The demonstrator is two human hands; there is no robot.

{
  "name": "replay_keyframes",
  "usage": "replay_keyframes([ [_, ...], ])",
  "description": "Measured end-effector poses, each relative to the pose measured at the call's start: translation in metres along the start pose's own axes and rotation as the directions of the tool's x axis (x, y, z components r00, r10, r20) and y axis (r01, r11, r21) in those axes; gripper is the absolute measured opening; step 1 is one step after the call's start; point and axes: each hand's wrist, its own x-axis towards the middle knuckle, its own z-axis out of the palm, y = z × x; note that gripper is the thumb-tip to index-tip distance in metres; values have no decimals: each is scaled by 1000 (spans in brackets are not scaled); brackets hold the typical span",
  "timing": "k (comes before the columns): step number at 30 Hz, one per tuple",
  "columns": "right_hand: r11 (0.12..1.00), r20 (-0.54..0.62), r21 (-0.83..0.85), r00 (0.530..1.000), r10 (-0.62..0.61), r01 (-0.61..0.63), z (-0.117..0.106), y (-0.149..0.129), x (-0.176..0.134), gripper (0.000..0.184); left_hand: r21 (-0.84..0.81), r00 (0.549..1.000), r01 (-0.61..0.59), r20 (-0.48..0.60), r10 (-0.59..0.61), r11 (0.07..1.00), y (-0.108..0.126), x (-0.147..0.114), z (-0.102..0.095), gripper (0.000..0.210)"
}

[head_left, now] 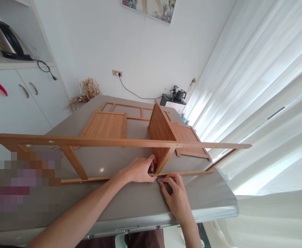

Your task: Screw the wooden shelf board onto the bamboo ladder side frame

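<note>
A long wooden ladder-like frame (pixel 109 141) stands on its side along the near part of the table. An upright wooden panel (pixel 162 125) meets it at one of its crosspieces, reaching away from me. My left hand (pixel 140 169) is closed around the joint at the lower rail, its fingers on the panel's near bottom corner and its thumb below. Just right of it, my right hand (pixel 176 191) pinches something small and greyish against the lower rail. The fingers mostly hide that small thing, so its kind is unclear.
Behind the frame, a flat panel (pixel 104 125) and a second panel (pixel 189 137) lie on the grey-covered table (pixel 130 203). Another slatted frame (pixel 130 112) lies farther back. Several thin metal pieces (pixel 55 148) sit at left. A blurred patch covers the left edge.
</note>
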Motion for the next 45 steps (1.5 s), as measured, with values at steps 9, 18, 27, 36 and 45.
replay_keyframes([
  [9, 1000, 80, -4, 997, 5, -4, -3, -2, 2, 13, -5, 1000, -18, -21, 17, 1000, -1, 0, 2, 39],
  [18, 998, 154, 57, 988, -24, 16, -7, -3, 5, 20, -7, 1000, -19, -7, 19, 1000, -1, 0, 0, 37],
  [27, 998, 167, 65, 986, -4, -7, -9, -5, 4, 20, -7, 999, -30, -17, 30, 1000, -3, 0, 2, 38],
  [36, 997, 142, 70, 990, -19, 9, -8, -4, 0, 20, -8, 1000, -29, -11, 29, 1000, -1, 0, 1, 38],
  [45, 990, 150, 136, 986, -67, 46, -5, 0, 0, 19, -4, 999, -31, -10, 31, 1000, -2, 0, 1, 39],
])
